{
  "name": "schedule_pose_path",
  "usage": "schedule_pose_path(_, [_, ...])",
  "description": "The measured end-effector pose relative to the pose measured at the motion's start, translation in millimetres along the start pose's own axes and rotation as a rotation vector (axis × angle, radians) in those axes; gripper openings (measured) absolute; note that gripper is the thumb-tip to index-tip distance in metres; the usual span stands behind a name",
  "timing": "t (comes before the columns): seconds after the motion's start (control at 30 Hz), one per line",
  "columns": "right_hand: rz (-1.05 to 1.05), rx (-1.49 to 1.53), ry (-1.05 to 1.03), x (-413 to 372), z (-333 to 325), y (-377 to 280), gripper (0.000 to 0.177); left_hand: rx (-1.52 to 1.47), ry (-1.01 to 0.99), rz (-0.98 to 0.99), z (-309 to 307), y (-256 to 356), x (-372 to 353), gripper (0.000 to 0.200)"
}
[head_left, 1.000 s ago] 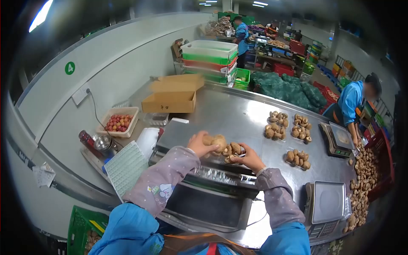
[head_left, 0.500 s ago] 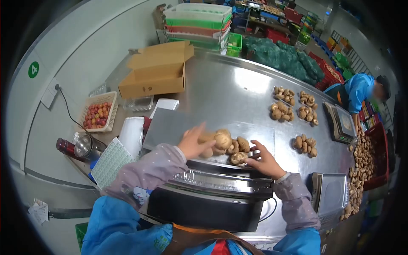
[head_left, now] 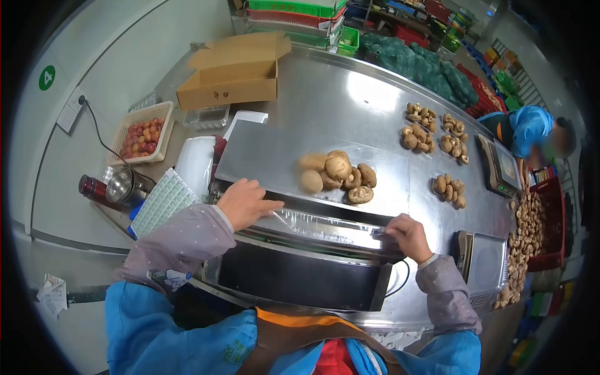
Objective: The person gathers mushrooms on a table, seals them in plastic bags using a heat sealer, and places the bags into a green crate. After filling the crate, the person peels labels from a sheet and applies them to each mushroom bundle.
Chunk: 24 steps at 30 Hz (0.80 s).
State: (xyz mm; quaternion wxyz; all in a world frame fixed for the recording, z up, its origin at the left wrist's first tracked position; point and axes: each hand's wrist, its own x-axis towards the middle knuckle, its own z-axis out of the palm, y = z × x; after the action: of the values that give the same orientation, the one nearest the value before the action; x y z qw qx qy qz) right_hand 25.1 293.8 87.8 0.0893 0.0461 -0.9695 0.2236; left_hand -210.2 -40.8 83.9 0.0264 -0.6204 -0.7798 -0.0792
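A pile of brown mushrooms rests on the metal table, just beyond a wrapping machine. Clear plastic film stretches across the machine's top. My left hand is at the film's left end, fingers apart, with its index finger reaching over the film's edge. At the right end, my right hand is closed in a pinch on the film's edge.
Mushroom groups and a scale stand at the right, with another scale nearer. A co-worker leans in beside loose mushrooms. An open carton and a fruit basket are at the left.
Both hands have left the mushroom pile and come nearer to me, onto the wrapping machine. My right hand has closed on the film. The view has shifted slightly.
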Motion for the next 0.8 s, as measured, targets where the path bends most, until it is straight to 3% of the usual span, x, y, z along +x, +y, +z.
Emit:
schedule_pose_path(0.03, [0.101, 0.063, -0.062, -3.1, -4.7, 2.2, 0.003, -0.001, 0.000, 0.000, 4.0, -1.4, -8.7, 0.031])
schedule_pose_path(0.07, [0.613, 0.702, -0.068, -15.0, -11.9, 2.3, 0.013, -0.348, -0.010, -0.114, 11.7, -5.6, -22.2, 0.027])
schedule_pose_path(0.1, [0.581, 0.738, -0.056, -31.7, -15.7, 7.1, 0.014, -0.694, -0.016, -0.226, 15.6, -9.6, -28.7, 0.024])
schedule_pose_path(0.13, [0.549, 0.773, -0.044, -41.7, -19.0, 10.4, 0.015, -1.025, -0.363, -0.641, -33.0, 4.7, -25.4, 0.022])
schedule_pose_path(0.17, [0.480, 0.827, -0.124, -40.1, -42.9, -4.2, 0.014, -1.026, -0.353, -0.643, -48.2, 2.7, -32.1, 0.022])
schedule_pose_path(0.2, [0.490, 0.840, -0.121, -42.6, -58.7, -7.2, 0.014, -1.270, -0.251, -0.620, -57.4, -4.9, -43.0, 0.023])
schedule_pose_path(0.23, [0.508, 1.087, 0.060, -39.3, -73.5, -17.2, 0.018, -1.508, -0.139, -0.586, -66.6, -9.4, -47.3, 0.026])
schedule_pose_path(0.33, [0.139, 1.230, 0.280, 9.2, -116.1, -11.3, 0.026, -1.981, 0.372, -0.422, -98.8, -20.2, -10.6, 0.029])
schedule_pose_path(0.37, [0.307, 1.257, 0.515, 43.5, -112.7, -16.0, 0.025, -2.057, 0.577, -0.417, -101.6, -23.5, 18.6, 0.029])
schedule_pose_path(0.4, [0.468, 1.266, 0.750, 79.0, -106.7, -17.4, 0.024, -1.928, 0.629, -0.486, -96.0, -34.3, 54.0, 0.029])
schedule_pose_path(0.43, [0.265, 1.253, 0.606, 105.2, -82.0, 22.8, 0.024, -1.795, 0.681, -0.546, -76.2, -47.6, 85.1, 0.028])
schedule_pose_path(0.47, [0.207, 1.036, 0.497, 125.0, -53.1, 58.6, 0.023, -1.293, 0.618, -0.539, -20.7, -68.5, 106.5, 0.026])
schedule_pose_path(0.5, [0.401, 0.554, 0.376, 141.5, -32.1, 72.3, 0.022, -0.795, 0.548, -0.515, 35.4, -88.7, 128.9, 0.025])
schedule_pose_path(0.53, [0.348, 0.124, 0.163, 142.3, -1.8, 83.4, 0.020, -0.707, 0.193, -0.609, 62.7, -85.2, 144.2, 0.021])
schedule_pose_path(0.57, [0.055, 0.088, 0.102, 139.6, 32.6, 94.0, 0.020, -0.407, 0.372, -0.362, 81.9, -71.7, 139.6, 0.019])
schedule_pose_path(0.6, [0.039, 0.158, 0.106, 137.4, 32.1, 80.8, 0.020, -0.098, 0.527, -0.115, 95.3, -62.7, 136.8, 0.019])
schedule_pose_path(0.63, [-0.010, 0.113, 0.059, 136.6, 26.3, 76.4, 0.019, -0.094, 0.530, -0.115, 94.4, -63.0, 138.1, 0.019])
schedule_pose_path(0.7, [0.485, 0.460, -0.145, 134.1, 19.5, 63.7, 0.022, -0.442, 0.571, -0.122, 92.0, -54.6, 127.2, 0.025])
schedule_pose_path(0.73, [0.495, 0.469, -0.148, 130.1, 23.3, 63.1, 0.022, -0.448, 0.559, -0.122, 79.0, -48.4, 124.9, 0.025])
schedule_pose_path(0.8, [0.761, 0.999, -0.233, 125.9, 23.5, 61.6, 0.030, -1.289, -0.208, -0.820, 45.7, -39.3, 125.1, 0.035])
